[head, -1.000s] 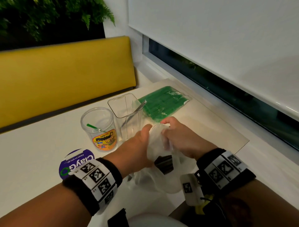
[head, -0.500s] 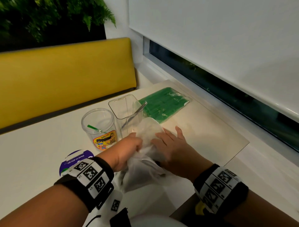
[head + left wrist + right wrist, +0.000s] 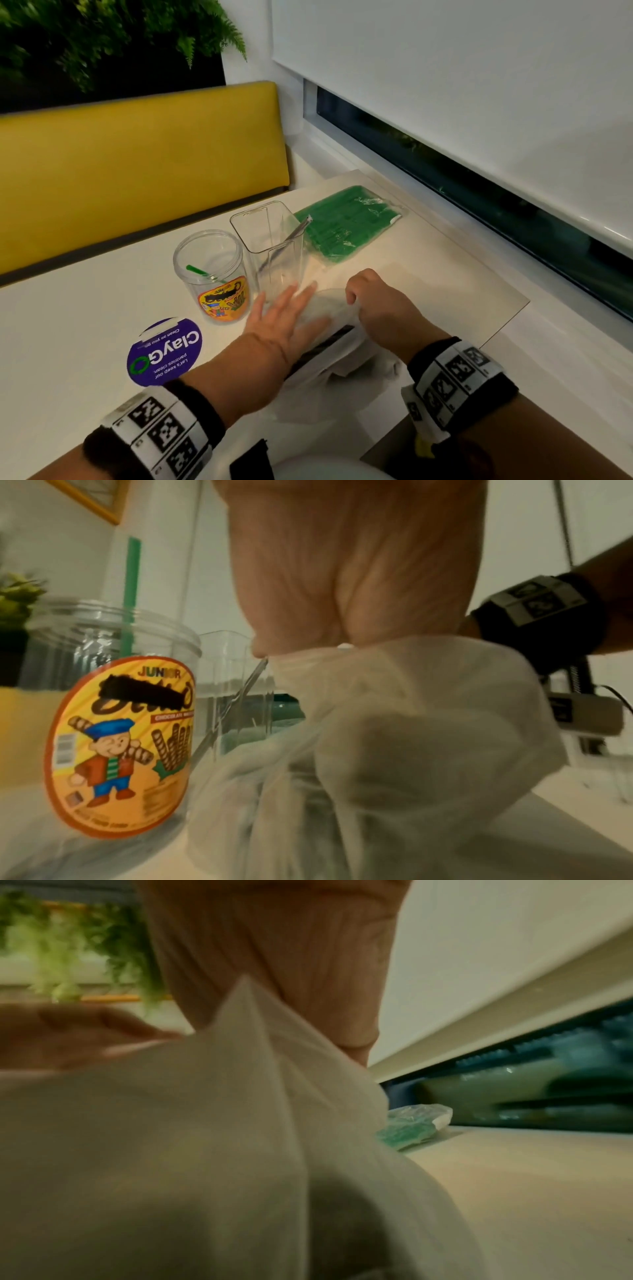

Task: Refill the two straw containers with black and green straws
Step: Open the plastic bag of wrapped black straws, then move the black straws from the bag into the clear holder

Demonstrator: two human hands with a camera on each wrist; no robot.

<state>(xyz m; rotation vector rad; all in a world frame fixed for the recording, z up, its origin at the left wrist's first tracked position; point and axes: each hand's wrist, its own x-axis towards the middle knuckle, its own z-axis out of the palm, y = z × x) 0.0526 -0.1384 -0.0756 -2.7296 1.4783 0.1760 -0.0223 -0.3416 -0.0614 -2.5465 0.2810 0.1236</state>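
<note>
While working the white bag (image 3: 329, 308) just beside the two containers, left hand (image 3: 284, 318) lying flat and open on it, right hand (image 3: 380, 305) pinching its edge, black straws (image 3: 325, 346) showing inside, risking a tear or knocking the square container (image 3: 270, 246).

A white table (image 3: 68, 325) carries a round jar (image 3: 210, 274), square container (image 3: 270, 246), green straw pack (image 3: 346, 222), white bag (image 3: 329, 370) and purple sticker (image 3: 164, 353).

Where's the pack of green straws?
In the head view, the green straw pack lies flat on the table's far right, just behind the square container, near the window.
</note>
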